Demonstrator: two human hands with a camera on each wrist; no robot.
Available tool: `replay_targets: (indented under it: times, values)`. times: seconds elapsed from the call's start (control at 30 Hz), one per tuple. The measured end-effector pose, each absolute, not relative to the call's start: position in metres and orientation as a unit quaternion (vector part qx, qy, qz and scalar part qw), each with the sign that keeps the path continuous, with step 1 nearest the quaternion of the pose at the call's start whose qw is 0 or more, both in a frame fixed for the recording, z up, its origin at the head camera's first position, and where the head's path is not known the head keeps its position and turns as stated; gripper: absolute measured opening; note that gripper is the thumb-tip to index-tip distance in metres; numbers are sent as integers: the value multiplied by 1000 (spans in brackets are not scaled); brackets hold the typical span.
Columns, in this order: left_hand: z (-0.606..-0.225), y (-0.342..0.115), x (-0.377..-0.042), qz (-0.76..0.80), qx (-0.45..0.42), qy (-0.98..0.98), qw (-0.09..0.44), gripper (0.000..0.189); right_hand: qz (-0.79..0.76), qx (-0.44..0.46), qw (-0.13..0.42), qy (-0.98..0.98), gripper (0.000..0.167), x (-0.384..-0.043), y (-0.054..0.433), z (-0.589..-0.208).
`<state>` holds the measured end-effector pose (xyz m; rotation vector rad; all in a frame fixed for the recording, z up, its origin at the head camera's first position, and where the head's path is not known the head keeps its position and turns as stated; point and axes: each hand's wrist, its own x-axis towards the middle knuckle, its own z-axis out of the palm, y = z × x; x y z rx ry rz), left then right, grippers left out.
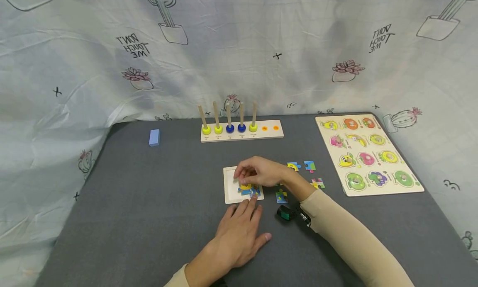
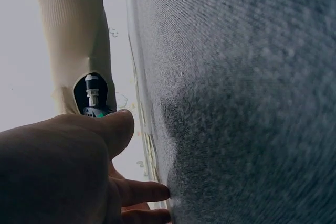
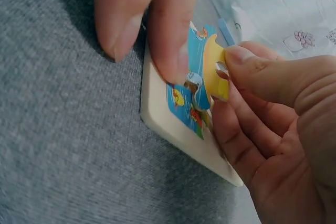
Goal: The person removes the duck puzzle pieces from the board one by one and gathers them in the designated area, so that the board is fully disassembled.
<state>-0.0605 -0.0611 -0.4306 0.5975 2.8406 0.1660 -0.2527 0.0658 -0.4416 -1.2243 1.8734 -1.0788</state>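
Note:
A small square wooden puzzle tray (image 1: 230, 191) lies on the grey table, with colourful jigsaw pieces toward its near right corner. My right hand (image 1: 261, 171) is over the tray, and its thumb and fingers pinch a yellow and blue jigsaw piece (image 3: 213, 69), held tilted in the right wrist view. A flatter blue piece (image 3: 181, 100) with small animal pictures lies below it in the tray. My left hand (image 1: 240, 233) reaches in from the near side with extended fingers, one fingertip resting at the pieces by the tray's near edge.
Several loose jigsaw pieces (image 1: 281, 196) lie right of the tray, some partly behind my right forearm. A pegged counting board (image 1: 224, 137) with yellow and blue rings stands at the back. A fruit puzzle board (image 1: 358, 171) is at the right, a blue block (image 1: 154, 137) back left.

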Motion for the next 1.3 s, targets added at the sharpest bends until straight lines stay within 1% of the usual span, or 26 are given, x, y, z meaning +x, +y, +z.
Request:
replay_targets:
  times: [0.2, 0.37, 0.57, 0.9, 1.1, 1.3]
  values:
    - [-431, -61, -60, 60, 207, 970, 116, 74, -419, -465, 300, 720, 17, -251, 70, -436]
    - [-430, -58, -60, 61, 207, 969, 119, 75, -441, -454, 282, 721, 17, -253, 86, -428]
    - [-429, -57, -59, 55, 206, 969, 123, 74, -440, -447, 280, 727, 19, -251, 114, -419]
    - [-427, -66, -59, 65, 221, 963, 141, 75, -434, -413, 291, 746, 16, -244, 164, -413]
    - [-425, -69, -60, 62, 228, 960, 147, 75, -414, -404, 284, 765, 12, -238, 195, -421]
    - [-424, -70, -63, 53, 237, 961, 136, 74, -413, -387, 283, 774, 10, -233, 215, -428]
